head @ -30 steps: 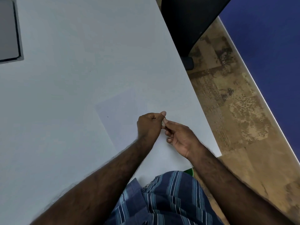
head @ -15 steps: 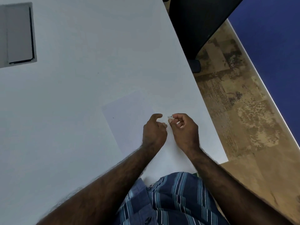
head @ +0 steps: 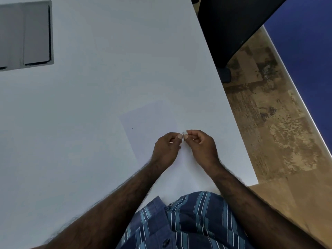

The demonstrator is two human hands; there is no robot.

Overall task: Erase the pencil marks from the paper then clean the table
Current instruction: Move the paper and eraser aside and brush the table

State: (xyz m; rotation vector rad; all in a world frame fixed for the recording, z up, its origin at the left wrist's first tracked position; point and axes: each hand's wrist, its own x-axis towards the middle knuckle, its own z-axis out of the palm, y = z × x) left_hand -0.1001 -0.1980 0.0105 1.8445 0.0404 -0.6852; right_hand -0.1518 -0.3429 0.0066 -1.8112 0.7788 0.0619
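Note:
A white sheet of paper (head: pixel 145 121) lies on the white table (head: pixel 80 108), near its right edge. It carries a tiny dark mark (head: pixel 132 128) toward its left side. Above the paper my right hand (head: pixel 201 146) pinches a small white eraser (head: pixel 184 136) between thumb and fingertip. My left hand (head: pixel 166 149) sits close beside it with fingers curled, and its thumb tip presses against the eraser's left side. A thin pale sliver shows among the left fingers; I cannot tell what it is.
A grey recessed panel (head: pixel 27 35) sits in the table at the far left. A black chair (head: pixel 233 24) stands past the table's right edge, over a mottled brown floor (head: pixel 269 123). A blue wall (head: pixel 309 42) runs along the right.
The hands came apart half a second ago with the eraser in my right hand. Now my left thumb is back against it. The view has shifted slightly.

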